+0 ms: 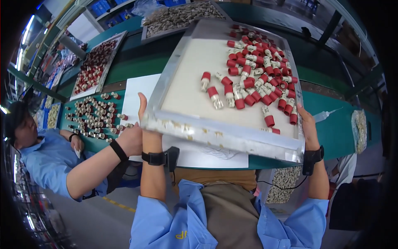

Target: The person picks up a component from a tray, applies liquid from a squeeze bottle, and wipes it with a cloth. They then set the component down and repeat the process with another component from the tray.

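Observation:
A shallow metal-rimmed tray (182, 83) with a white bottom is raised in front of me, tilted. My left hand (143, 111) holds its near left corner, thumb up along the side, with the other fingers hidden by the rim. At the near right side, my right hand (307, 126) grips the edge. Many small red-and-white cylindrical parts (259, 83) are heaped toward the tray's far and right side. A few lie apart, such as one clear-tipped piece (215, 98) near the middle.
A co-worker's hand (132, 139) is close beside my left wrist. White paper (219, 154) lies on the green table (327, 141) below the tray. Standing parts (95, 118) and another loaded tray (97, 64) are at left. A syringe-like tool (325, 115) and a bag (359, 130) lie right.

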A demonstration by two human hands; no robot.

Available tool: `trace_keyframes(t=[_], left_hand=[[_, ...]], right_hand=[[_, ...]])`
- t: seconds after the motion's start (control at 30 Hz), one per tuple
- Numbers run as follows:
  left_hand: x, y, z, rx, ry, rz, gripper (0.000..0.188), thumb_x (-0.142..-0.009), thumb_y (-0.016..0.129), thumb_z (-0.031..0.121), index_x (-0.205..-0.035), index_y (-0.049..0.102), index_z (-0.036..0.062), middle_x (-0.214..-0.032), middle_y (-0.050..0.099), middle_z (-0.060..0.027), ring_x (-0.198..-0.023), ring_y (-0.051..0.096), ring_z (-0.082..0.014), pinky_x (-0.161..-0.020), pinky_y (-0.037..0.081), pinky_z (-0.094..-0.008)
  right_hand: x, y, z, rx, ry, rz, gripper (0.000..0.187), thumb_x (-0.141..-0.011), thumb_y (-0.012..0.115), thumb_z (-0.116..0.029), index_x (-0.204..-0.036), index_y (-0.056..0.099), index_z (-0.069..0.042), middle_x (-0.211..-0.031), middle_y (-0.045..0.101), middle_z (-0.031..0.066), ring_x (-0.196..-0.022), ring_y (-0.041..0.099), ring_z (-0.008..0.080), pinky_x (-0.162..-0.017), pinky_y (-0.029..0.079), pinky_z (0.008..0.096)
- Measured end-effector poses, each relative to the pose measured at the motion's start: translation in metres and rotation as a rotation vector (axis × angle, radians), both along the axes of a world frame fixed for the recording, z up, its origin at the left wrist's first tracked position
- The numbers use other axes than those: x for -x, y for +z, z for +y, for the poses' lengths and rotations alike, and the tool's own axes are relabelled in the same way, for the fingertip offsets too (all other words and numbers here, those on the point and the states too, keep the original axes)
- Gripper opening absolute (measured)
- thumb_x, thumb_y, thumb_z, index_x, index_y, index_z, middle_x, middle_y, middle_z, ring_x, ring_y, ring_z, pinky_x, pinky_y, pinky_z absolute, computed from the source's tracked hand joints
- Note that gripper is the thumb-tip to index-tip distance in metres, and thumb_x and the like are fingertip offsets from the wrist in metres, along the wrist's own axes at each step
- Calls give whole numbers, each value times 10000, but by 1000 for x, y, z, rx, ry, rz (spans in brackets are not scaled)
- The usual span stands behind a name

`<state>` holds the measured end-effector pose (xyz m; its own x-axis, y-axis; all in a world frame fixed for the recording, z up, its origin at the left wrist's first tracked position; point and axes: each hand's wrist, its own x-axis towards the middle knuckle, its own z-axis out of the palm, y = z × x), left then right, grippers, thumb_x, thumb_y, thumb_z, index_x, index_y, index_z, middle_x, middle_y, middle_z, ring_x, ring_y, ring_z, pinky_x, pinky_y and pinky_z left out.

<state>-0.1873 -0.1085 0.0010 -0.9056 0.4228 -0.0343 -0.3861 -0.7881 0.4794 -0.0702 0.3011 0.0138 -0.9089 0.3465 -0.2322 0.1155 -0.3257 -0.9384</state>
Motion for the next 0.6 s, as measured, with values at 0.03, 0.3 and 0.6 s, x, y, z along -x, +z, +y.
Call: trace_keyframes(t=[0.03,0.3,0.6], left_hand=[[-8,-1,4,-59,131,-43,738,-839,348,603,-1193,424,-40,-1186,494,-193,-1110,468,-277,-925,390,-417],[-45,-19,45,4,2,134,688,-879,357,508,-1298,281,-33,-1297,379,-189,-1168,420,-288,-971,342,-453],[-97,-12,93,597,113,184,498,-930,337,337,-1284,320,-13,-1195,483,-140,-1092,488,-226,-962,370,-394]], right_hand=[[2,-5,-4,-2,2,1,323,-893,488,-264,-1042,540,18,-915,616,88,-745,610,129,-666,505,241],[15,-33,-48,174,-131,104,329,-895,485,-257,-1077,521,16,-967,606,91,-799,612,178,-710,509,290],[15,-24,-110,371,-111,115,311,-903,476,-241,-1027,508,42,-1001,585,107,-893,576,188,-815,456,320]])
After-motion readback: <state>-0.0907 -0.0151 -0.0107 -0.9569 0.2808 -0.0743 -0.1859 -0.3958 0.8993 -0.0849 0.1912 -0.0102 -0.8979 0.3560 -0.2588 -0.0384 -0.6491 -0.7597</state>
